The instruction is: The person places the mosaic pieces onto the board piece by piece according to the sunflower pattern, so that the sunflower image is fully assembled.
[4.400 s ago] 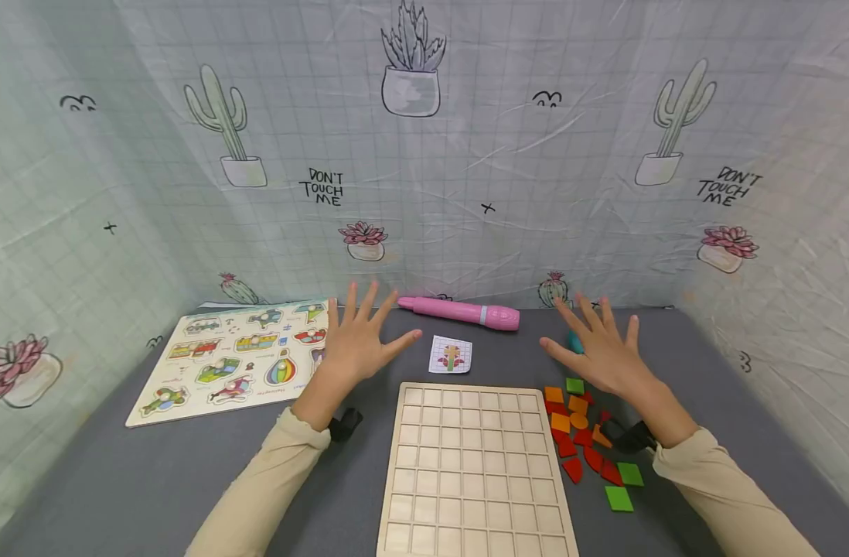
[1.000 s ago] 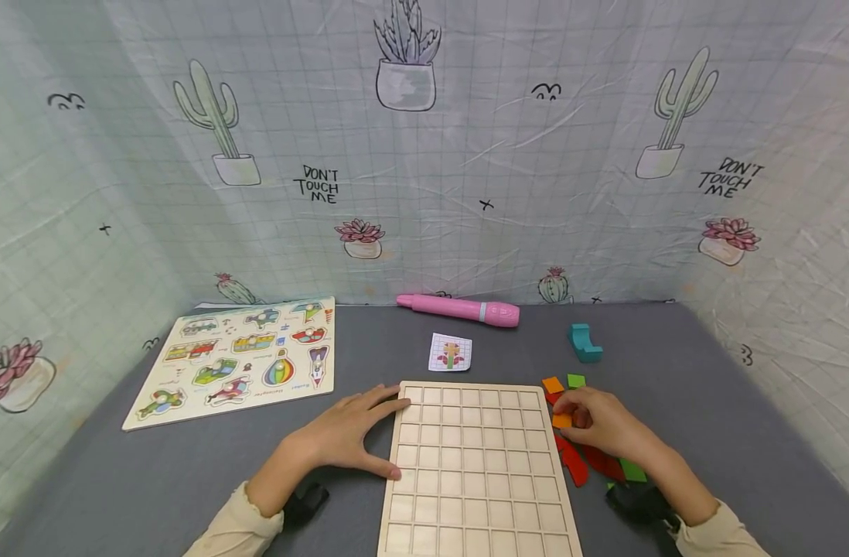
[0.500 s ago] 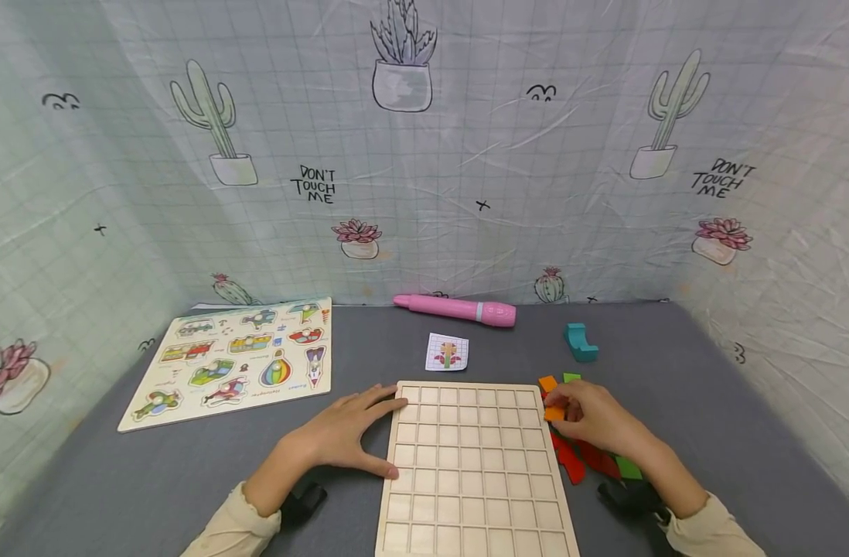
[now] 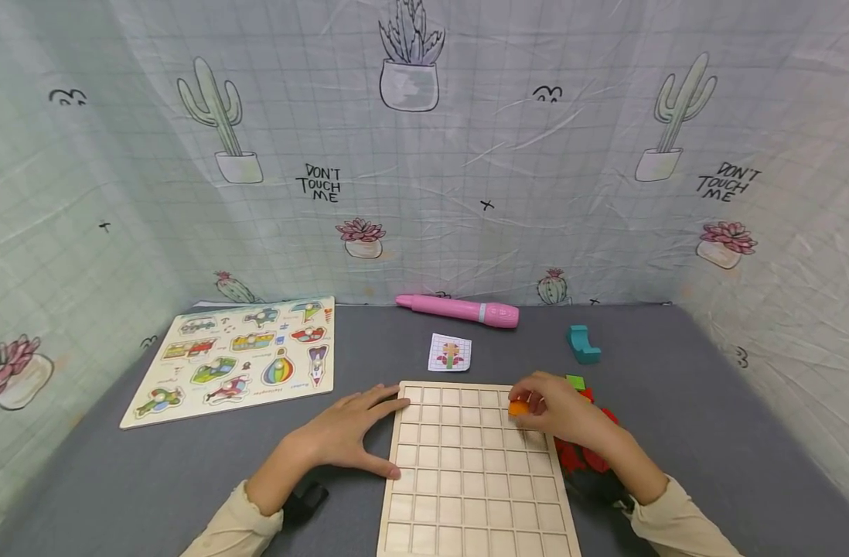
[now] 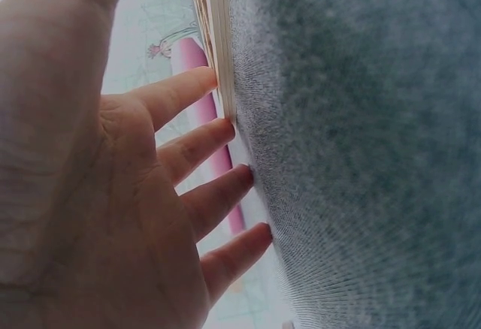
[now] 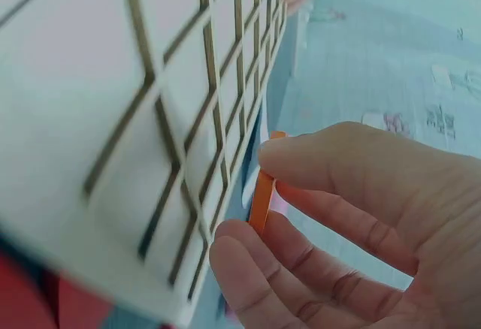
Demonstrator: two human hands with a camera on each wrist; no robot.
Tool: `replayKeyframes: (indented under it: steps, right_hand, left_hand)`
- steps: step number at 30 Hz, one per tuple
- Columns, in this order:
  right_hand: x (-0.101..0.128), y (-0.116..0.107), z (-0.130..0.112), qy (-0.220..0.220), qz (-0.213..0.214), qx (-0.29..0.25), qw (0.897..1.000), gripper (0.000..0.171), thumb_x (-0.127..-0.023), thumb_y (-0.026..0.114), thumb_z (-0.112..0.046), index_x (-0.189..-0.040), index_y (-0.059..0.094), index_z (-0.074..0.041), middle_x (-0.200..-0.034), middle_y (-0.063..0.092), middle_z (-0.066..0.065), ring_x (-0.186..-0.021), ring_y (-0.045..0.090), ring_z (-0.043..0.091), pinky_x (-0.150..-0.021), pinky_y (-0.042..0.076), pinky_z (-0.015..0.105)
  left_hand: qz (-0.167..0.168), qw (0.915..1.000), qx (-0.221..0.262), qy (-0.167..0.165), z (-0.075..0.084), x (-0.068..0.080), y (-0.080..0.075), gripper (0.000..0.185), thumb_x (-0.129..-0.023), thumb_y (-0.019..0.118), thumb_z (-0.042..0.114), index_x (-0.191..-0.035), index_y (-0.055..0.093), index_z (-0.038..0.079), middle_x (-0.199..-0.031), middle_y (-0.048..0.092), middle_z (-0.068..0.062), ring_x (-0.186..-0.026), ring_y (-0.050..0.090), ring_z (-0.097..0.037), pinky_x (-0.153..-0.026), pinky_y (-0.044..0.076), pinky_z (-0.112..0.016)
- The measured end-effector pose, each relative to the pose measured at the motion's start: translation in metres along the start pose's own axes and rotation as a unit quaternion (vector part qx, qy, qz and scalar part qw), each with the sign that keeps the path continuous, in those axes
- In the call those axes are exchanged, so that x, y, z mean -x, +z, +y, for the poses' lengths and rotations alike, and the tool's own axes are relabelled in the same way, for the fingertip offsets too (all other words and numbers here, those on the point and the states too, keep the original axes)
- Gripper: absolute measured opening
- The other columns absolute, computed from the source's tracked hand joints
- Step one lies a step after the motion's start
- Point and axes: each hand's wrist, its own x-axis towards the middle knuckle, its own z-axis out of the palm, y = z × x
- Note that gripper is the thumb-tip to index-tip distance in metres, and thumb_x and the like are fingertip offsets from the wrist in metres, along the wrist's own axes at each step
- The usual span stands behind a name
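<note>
A wooden grid board (image 4: pixel 466 464) (image 6: pixel 113 119) lies on the grey table in front of me. My left hand (image 4: pixel 348 435) (image 5: pixel 143 194) rests flat against the board's left edge (image 5: pixel 218 43), fingers straight. My right hand (image 4: pixel 553 414) (image 6: pixel 361 224) pinches a thin orange tile (image 4: pixel 518 408) (image 6: pixel 261 194) between thumb and fingers, just above the board's upper right squares. A heap of red, orange and green tiles (image 4: pixel 583 449) lies to the right of the board, partly hidden by my right wrist. A small pattern card (image 4: pixel 449 352) lies beyond the board.
A picture puzzle board (image 4: pixel 240 360) lies at the left. A pink pen (image 4: pixel 459 310) lies along the back, with a teal block (image 4: pixel 581 343) at the back right. Cactus-print cloth walls (image 4: pixel 424 155) close in the table on three sides.
My right hand has lifted an orange tile from the heap and carried it left, over the board's upper right corner. The left hand stays at the board's left edge.
</note>
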Motion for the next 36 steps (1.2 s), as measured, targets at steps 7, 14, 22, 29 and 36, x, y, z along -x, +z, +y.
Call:
replayKeyframes:
  steps: [7,14,22,29,36]
  right_hand:
    - [-0.015,0.015,-0.005,-0.013,-0.034,-0.006,0.999,0.018,-0.082,0.076,-0.003,-0.098,0.067,-0.002,-0.090,0.059,0.003,-0.074,0.055,0.014,-0.064,0.051,0.022]
    - [-0.024,0.025,-0.012,-0.027,-0.041,0.008,0.999,0.017,-0.082,0.076,-0.003,-0.096,0.068,-0.003,-0.086,0.057,0.001,-0.069,0.052,0.010,-0.062,0.049,0.020]
    - [-0.031,0.032,-0.015,-0.031,-0.049,-0.010,0.998,0.015,-0.081,0.076,-0.001,-0.094,0.068,-0.002,-0.087,0.059,0.003,-0.072,0.056,0.012,-0.065,0.052,0.022]
    - [-0.033,0.037,-0.016,-0.029,-0.043,-0.009,0.999,0.015,-0.081,0.076,0.001,-0.094,0.069,-0.002,-0.087,0.060,0.002,-0.071,0.055,0.010,-0.063,0.051,0.020]
    - [-0.035,0.042,-0.016,-0.035,-0.024,-0.003,0.999,0.012,-0.082,0.074,0.003,-0.092,0.069,-0.003,-0.085,0.059,0.002,-0.067,0.050,0.004,-0.060,0.048,0.020]
  left_hand:
    - [0.000,1.0000,0.000,0.005,0.000,-0.002,0.001,0.095,-0.074,0.076,0.061,-0.150,0.040,0.018,-0.158,0.029,-0.011,-0.146,0.023,-0.038,-0.112,0.023,-0.063]
    - [0.000,1.0000,-0.003,0.003,0.000,-0.004,0.001,0.095,-0.074,0.076,0.062,-0.151,0.039,0.020,-0.159,0.028,-0.008,-0.147,0.022,-0.036,-0.113,0.022,-0.061]
    - [0.002,1.0000,-0.003,0.003,0.000,-0.002,0.000,0.095,-0.074,0.076,0.061,-0.150,0.039,0.019,-0.158,0.028,-0.010,-0.146,0.023,-0.037,-0.113,0.023,-0.062]
    - [0.002,0.9999,-0.002,0.010,0.000,-0.002,0.001,0.094,-0.074,0.076,0.061,-0.150,0.040,0.018,-0.158,0.029,-0.011,-0.145,0.024,-0.038,-0.112,0.024,-0.063]
    - [0.005,1.0000,-0.005,0.006,0.000,-0.001,0.002,0.094,-0.074,0.075,0.062,-0.150,0.040,0.018,-0.158,0.029,-0.010,-0.145,0.024,-0.038,-0.112,0.024,-0.062]
